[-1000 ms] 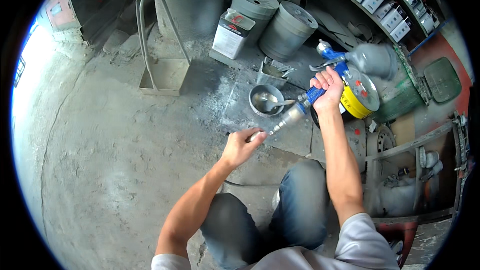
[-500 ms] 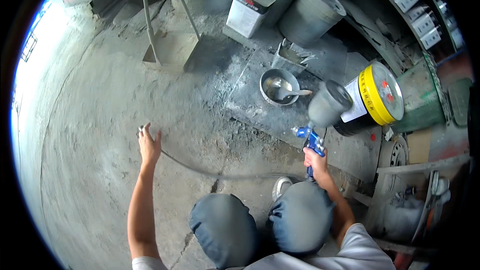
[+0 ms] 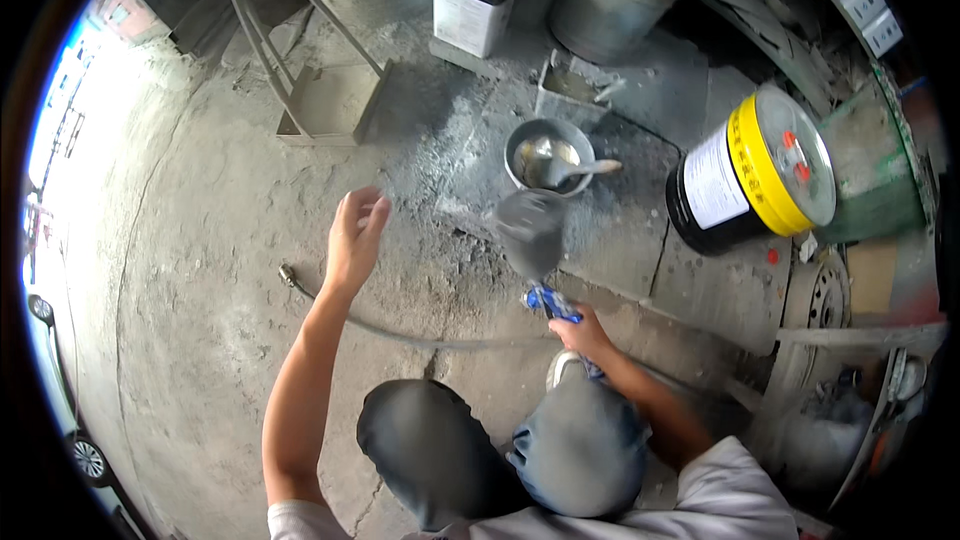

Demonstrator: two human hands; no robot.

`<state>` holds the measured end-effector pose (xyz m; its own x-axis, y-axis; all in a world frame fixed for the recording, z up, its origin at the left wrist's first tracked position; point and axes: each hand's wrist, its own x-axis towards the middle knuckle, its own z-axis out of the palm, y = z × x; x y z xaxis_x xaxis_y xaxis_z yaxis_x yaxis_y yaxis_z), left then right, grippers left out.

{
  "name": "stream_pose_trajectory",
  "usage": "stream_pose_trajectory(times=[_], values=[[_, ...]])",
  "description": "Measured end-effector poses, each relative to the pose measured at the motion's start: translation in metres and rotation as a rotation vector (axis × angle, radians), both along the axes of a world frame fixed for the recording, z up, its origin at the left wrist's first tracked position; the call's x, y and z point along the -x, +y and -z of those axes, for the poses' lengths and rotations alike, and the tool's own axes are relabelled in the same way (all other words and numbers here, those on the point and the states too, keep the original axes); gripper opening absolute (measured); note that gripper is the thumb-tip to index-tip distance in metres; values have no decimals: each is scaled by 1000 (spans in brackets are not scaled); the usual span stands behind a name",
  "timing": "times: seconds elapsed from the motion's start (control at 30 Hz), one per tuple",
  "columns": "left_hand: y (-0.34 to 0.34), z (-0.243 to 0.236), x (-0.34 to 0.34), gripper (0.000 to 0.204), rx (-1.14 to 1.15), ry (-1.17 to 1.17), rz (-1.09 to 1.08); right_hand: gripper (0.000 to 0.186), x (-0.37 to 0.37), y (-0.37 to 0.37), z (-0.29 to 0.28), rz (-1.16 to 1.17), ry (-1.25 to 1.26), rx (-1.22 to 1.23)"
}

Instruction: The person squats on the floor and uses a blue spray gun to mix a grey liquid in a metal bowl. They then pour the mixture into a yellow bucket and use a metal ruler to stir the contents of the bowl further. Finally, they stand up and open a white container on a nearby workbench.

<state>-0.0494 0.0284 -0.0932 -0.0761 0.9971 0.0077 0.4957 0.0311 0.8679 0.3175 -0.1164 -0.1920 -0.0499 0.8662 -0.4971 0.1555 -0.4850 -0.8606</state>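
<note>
My left hand [image 3: 354,238] is raised over the concrete floor with bent fingers apart and nothing in them. Below and left of it a hose [image 3: 395,339] lies on the floor, its metal coupling [image 3: 289,277] free. My right hand [image 3: 583,334] grips a blue spray gun [image 3: 548,304] above my right knee. The gun's blurred grey cup [image 3: 530,231] sits on top, just in front of a grey bowl [image 3: 519,156] with a spatula [image 3: 600,167] in it. A small dirty box [image 3: 570,85] with tools in it stands behind the bowl.
A black-and-yellow drum [image 3: 705,180] stands at right, near a green bin [image 3: 870,200] and a metal frame [image 3: 845,335]. A white can [image 3: 470,15], metal pails [image 3: 610,0] and shelved cans [image 3: 860,5] are at the back. A long-handled metal pan [image 3: 330,110] stands left. Car wheels [image 3: 88,458] show far left.
The left hand has let go of the hose coupling, now on the floor, and moved forward and right. The right hand has lowered the gun and moved left, with its cup now upright.
</note>
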Motion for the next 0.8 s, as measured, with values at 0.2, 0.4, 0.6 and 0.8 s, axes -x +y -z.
stream_pose_trajectory(times=[0.2,0.4,0.6,0.8], values=[[17,-31,-77,41,-101,9,209,25,13,38,17,-244,-281,-68],[19,-31,-104,58,-256,273,732,51,14,18,25,-309,-240,-66],[7,-50,-109,67,-388,345,1131,66,-17,16,0,-471,3,-262],[-2,-53,-124,69,-303,414,938,61,-20,18,-19,-381,-351,-287]])
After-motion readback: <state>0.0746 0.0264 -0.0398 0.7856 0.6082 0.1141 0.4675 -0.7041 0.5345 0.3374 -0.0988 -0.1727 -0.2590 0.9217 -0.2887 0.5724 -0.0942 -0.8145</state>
